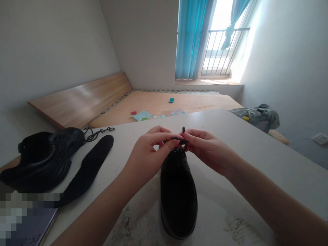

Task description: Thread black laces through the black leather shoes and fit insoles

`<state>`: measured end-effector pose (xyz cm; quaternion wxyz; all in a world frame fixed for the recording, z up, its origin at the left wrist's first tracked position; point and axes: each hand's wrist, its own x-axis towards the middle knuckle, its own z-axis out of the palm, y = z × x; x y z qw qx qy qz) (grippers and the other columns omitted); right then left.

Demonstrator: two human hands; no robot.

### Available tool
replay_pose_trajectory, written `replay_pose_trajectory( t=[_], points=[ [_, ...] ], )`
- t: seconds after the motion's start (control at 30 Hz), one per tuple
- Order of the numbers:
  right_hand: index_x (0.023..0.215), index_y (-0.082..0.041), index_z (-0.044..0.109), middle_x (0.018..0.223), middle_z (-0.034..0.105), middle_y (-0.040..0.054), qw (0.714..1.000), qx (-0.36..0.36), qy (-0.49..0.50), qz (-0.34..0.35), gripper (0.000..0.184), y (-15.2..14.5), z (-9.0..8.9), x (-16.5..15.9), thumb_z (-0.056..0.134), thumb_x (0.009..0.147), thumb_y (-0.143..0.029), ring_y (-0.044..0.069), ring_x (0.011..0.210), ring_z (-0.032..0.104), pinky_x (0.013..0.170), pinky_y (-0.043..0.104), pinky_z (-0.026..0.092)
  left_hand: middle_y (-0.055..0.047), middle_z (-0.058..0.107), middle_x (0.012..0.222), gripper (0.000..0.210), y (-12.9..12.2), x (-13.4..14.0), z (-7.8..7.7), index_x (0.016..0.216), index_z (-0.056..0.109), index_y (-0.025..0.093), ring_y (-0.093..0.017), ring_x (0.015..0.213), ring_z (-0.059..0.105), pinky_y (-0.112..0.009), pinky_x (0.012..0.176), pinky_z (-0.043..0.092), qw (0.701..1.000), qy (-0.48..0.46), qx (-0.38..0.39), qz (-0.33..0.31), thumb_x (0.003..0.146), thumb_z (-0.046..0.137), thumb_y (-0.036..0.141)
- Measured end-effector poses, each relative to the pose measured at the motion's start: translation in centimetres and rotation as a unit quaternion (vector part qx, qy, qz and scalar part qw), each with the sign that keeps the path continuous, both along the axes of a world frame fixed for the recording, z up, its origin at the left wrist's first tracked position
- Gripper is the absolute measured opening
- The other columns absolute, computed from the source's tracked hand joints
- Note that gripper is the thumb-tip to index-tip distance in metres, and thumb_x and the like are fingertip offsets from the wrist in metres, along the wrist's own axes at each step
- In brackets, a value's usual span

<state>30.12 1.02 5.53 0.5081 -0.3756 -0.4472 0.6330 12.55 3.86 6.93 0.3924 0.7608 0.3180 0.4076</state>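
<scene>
Shoelace is pinched by left hand and right hand.
Both grips narrow; black shoe beneath is pointed toward far edge of tabletop.

The single view looks from the wearer's head, above and behind the fingers, facing forward and down over them. It sits close: the shoe just this side of the fingers shows large, heel nearest. Past the fingers, the wide view reaches the bed and, up and right, the window.
</scene>
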Motion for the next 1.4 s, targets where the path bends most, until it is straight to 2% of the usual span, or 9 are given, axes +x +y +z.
replay_pose_trajectory(
  t=[0.2,0.33,0.43,0.57,0.7,0.8,0.97,1.13,1.4],
  points=[
    [0.084,-0.021,0.063,0.091,0.066,0.0008,0.999,0.001,0.031,0.035,0.016,-0.1,1.0,2.3,0.059,0.088,-0.035,0.016,0.102,0.062,0.092,0.032,0.044,-0.002,0.066,0.091,0.026,1.0,-2.1,1.3,0.092,0.075,0.025,-0.019,0.092,0.058,-0.032,0.087,0.043,0.992,0.05,-0.096,-0.057,0.086,0.056,0.041],
    [0.076,-0.018,0.053,0.066,0.052,-0.003,0.989,0.018,-0.135,0.061,0.024,0.5,1.7,5.2,0.059,0.088,-0.039,0.015,0.083,0.061,0.086,0.033,0.045,-0.003,0.066,0.078,0.031,2.9,-5.1,2.2,0.077,0.075,0.025,-0.02,0.081,0.057,-0.028,0.071,0.044,0.963,0.223,-0.136,-0.074,0.081,0.056,0.049],
    [0.076,-0.017,0.052,0.064,0.05,-0.0029,0.941,0.027,-0.327,0.082,0.031,1.0,1.4,6.4,0.057,0.087,-0.045,0.01,0.066,0.049,0.075,0.029,0.043,-0.002,0.062,0.073,0.041,3.9,-6.3,1.9,0.076,0.074,0.023,-0.019,0.072,0.055,-0.024,0.056,0.038,0.923,0.36,-0.135,-0.013,0.079,0.052,0.058],
    [0.118,-0.021,0.055,0.091,0.059,0.0049,0.884,-0.001,-0.45,0.126,0.045,1.0,0.7,5.8,0.045,0.089,-0.055,0.017,0.084,0.056,0.08,0.035,0.046,-0.004,0.065,0.093,0.053,3.7,-5.7,1.1,0.112,0.063,0.022,-0.022,0.084,0.059,-0.028,0.069,0.046,0.911,0.381,-0.154,-0.019,0.083,0.042,0.06],
    [0.136,-0.036,0.041,0.136,0.043,0.0054,0.787,0.165,-0.594,-0.029,0.048,0.5,0.2,4.4,0.044,0.091,-0.053,0.026,0.124,0.04,0.101,0.045,0.036,-0.012,0.043,0.141,0.069,2.6,-4.5,1.1,0.145,0.028,0.022,-0.027,0.123,0.046,-0.042,0.102,0.035,0.929,0.359,-0.004,0.091,0.083,0.046,0.045],
    [0.109,-0.031,0.061,0.13,0.048,0.0026,0.751,0.268,-0.603,0.022,0.026,0.3,0.1,3.7,0.051,0.09,-0.045,0.023,0.127,0.036,0.104,0.04,0.033,-0.006,0.051,0.136,0.043,1.9,-3.8,1.5,0.125,0.054,0.025,-0.025,0.128,0.041,-0.045,0.112,0.02,0.93,0.35,0.11,0.012,0.085,0.044,0.037],
    [0.081,-0.02,0.058,0.094,0.058,0.0023,0.776,0.251,-0.576,0.061,0.02,0.3,0.1,3.2,0.052,0.091,-0.037,0.016,0.09,0.052,0.082,0.032,0.042,0.001,0.068,0.091,0.022,1.0,-2.8,1.7,0.089,0.062,0.024,-0.021,0.095,0.058,-0.046,0.107,0.025,0.916,0.387,0.086,-0.065,0.087,0.049,0.042],
    [0.07,-0.017,0.055,0.066,0.049,-0.0025,0.866,0.094,-0.471,0.142,0.033,0.4,0.4,3.6,0.054,0.087,-0.046,0.01,0.062,0.043,0.059,0.025,0.035,-0.001,0.065,0.073,0.035,0.8,-2.9,1.7,0.077,0.062,0.022,-0.02,0.069,0.057,-0.03,0.06,0.036,0.906,0.421,-0.007,-0.04,0.087,0.043,0.049],
    [0.088,-0.014,0.069,0.081,0.06,0.0012,0.987,-0.072,-0.084,0.114,0.023,1.0,-0.4,3.3,0.069,0.081,-0.036,0.005,0.067,0.052,0.057,0.015,0.04,-0.002,0.071,0.094,0.034,1.7,-1.7,-0.1,0.088,0.074,0.022,-0.022,0.097,0.059,-0.033,0.088,0.038,0.967,0.133,-0.206,-0.072,0.084,0.053,0.048]
  ],
)
